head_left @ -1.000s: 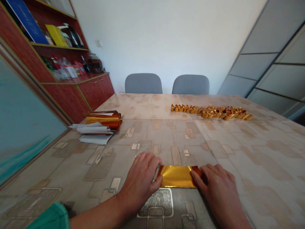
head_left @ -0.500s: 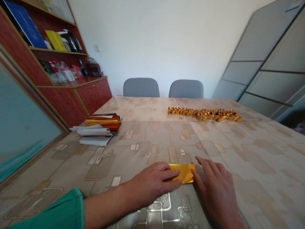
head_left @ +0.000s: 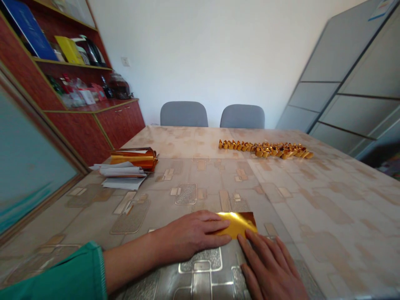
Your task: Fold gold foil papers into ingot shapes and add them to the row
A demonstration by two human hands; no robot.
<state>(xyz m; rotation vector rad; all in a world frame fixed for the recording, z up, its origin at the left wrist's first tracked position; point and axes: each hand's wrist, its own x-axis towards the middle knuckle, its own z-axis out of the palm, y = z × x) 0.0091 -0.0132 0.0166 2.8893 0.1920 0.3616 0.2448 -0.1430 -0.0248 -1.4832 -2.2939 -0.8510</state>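
A folded sheet of shiny gold foil paper (head_left: 238,223) lies flat on the patterned tablecloth in front of me. My left hand (head_left: 200,231) rests on its left end with the fingers stretched out, covering that part. At the lower right edge of the foil, the fingertips of my right hand (head_left: 268,260) touch it, fingers extended and slightly apart. Farther off, to the right, several folded gold foil pieces (head_left: 268,150) stand close together in rows.
On the left of the table (head_left: 175,175) lie a bundle of gold foil sheets (head_left: 134,158) and a stack of white paper (head_left: 123,173). Two grey chairs (head_left: 183,114) stand behind the far edge. A red cabinet (head_left: 121,121) is at the left, a grey panelled unit (head_left: 318,79) at the right.
My right hand has moved from the foil's right end down to its lower edge. The foil's right end now shows uncovered. My left hand stays on the left end.
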